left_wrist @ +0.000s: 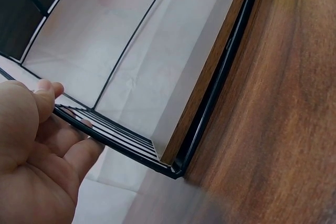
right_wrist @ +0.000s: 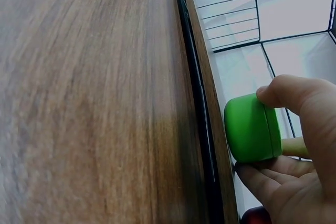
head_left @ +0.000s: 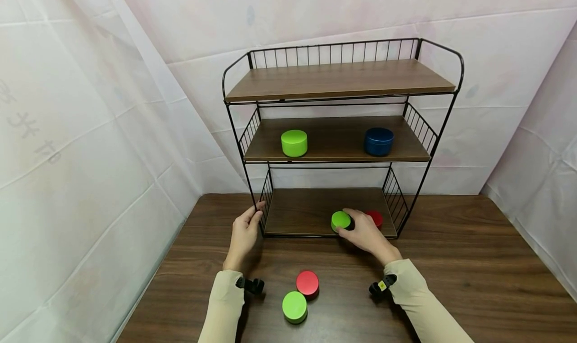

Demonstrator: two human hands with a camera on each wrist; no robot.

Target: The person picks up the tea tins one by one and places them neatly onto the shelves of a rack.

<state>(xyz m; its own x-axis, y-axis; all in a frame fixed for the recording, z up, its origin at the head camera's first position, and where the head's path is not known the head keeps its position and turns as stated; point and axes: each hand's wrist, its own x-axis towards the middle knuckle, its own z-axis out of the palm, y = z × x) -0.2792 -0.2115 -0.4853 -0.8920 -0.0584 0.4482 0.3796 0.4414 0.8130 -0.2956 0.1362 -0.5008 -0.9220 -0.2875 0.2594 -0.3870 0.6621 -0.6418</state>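
My right hand [head_left: 366,233] pinches a small round green tin [head_left: 340,221] between thumb and fingers at the front of the bottom board [head_left: 302,210] of a three-tier rack. In the right wrist view, the green tin [right_wrist: 252,128] has its lid on, and its base is at the board's front edge. Partly hidden behind this hand, a red tin [head_left: 374,217] stands to the right. With thumb and fingers, my left hand [head_left: 244,235] grips the black metal frame [left_wrist: 113,146] of the rack at its lower left side.
On the middle board [head_left: 333,132] stand a larger green tin [head_left: 294,143] and a blue tin [head_left: 378,141]. Another red tin [head_left: 308,283] and green tin [head_left: 295,306] sit close together on the wooden table [head_left: 473,263] before the rack. White sheeting [head_left: 112,132] hangs behind and at both sides.
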